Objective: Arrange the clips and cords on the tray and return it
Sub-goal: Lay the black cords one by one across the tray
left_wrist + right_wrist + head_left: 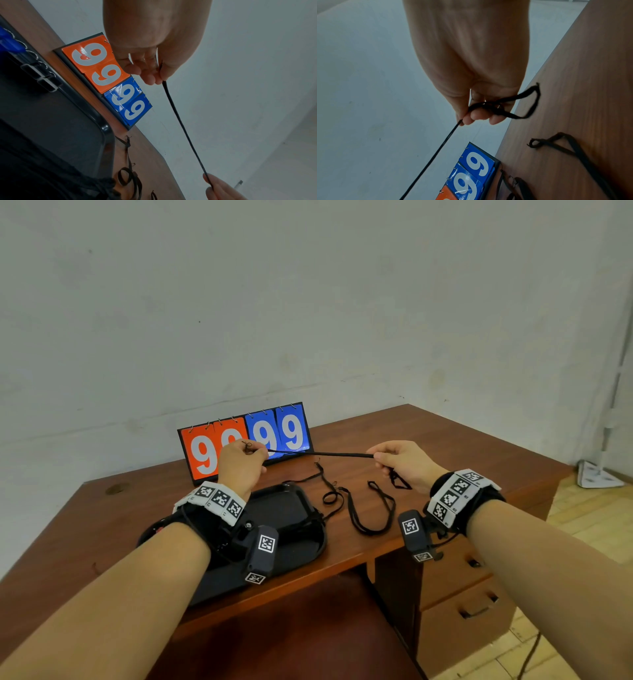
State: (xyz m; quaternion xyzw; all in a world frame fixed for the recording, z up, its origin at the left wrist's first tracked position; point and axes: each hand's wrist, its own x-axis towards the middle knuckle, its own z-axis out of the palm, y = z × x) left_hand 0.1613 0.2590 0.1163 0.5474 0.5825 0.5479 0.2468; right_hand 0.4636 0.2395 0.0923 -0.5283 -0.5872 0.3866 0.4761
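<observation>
A thin black cord (322,454) is stretched taut in the air between my two hands, above the desk. My left hand (251,451) pinches its knotted left end; the pinch (160,79) and the cord (180,121) running away from it show in the left wrist view. My right hand (376,456) pinches the other end, and the rest of that cord (527,105) hangs as a loop from its curled fingers (471,119). A black tray (284,508) lies under my left forearm. Black binder clips (41,79) sit by its rim.
Two more black cords (332,494) (373,515) lie loose on the wooden desk (445,440) right of the tray. An orange and blue scoreboard (291,433) stands at the back by the wall. Desk drawers (462,594) are at the right front.
</observation>
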